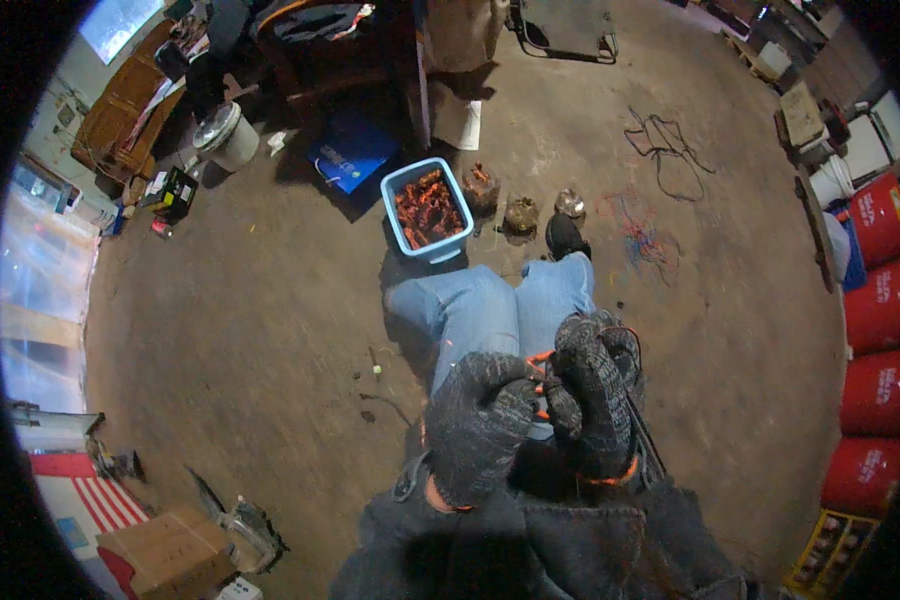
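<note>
Both my hands wear dark grey knit gloves and are close together above my lap. My left hand is closed, its curled fingers turned toward the right one. My right hand is also closed, its thumb pointing toward the left hand. Between them show bits of an orange piece, mostly covered by the gloves, so its kind is unclear. A thin dark cord or rod runs beside the right hand. Past my knees stands a light blue plastic tub holding many orange-brown, copper-coloured pieces.
Right of the tub stand a container of similar pieces and two small containers. Tangled thin wires and a black cable lie on the floor. Red drums line the right; a cardboard box sits lower left.
</note>
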A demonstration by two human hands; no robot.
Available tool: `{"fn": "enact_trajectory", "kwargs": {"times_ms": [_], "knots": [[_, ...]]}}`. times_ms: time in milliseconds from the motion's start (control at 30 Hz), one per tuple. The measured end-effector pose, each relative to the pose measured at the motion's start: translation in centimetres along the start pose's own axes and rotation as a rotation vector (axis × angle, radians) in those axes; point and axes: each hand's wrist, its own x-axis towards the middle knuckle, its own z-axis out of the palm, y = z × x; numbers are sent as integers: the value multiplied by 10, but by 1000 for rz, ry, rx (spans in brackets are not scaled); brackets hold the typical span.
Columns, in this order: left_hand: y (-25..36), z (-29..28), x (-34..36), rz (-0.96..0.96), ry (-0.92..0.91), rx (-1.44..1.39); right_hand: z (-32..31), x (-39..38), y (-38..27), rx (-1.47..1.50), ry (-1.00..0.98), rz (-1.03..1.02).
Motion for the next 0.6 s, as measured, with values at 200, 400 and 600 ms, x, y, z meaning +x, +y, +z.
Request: {"fn": "enact_trajectory", "kwargs": {"times_ms": [200, 400, 600], "knots": [[-14, -6, 5, 312, 47, 318, -17, 8, 3, -1035, -282, -932], [-18, -5, -1, 55, 127, -192, -6, 1, 25, -935, -138, -583], [-20, -13, 14, -196, 60, -971, 0, -10, 44, -1014, -91, -710]]}}
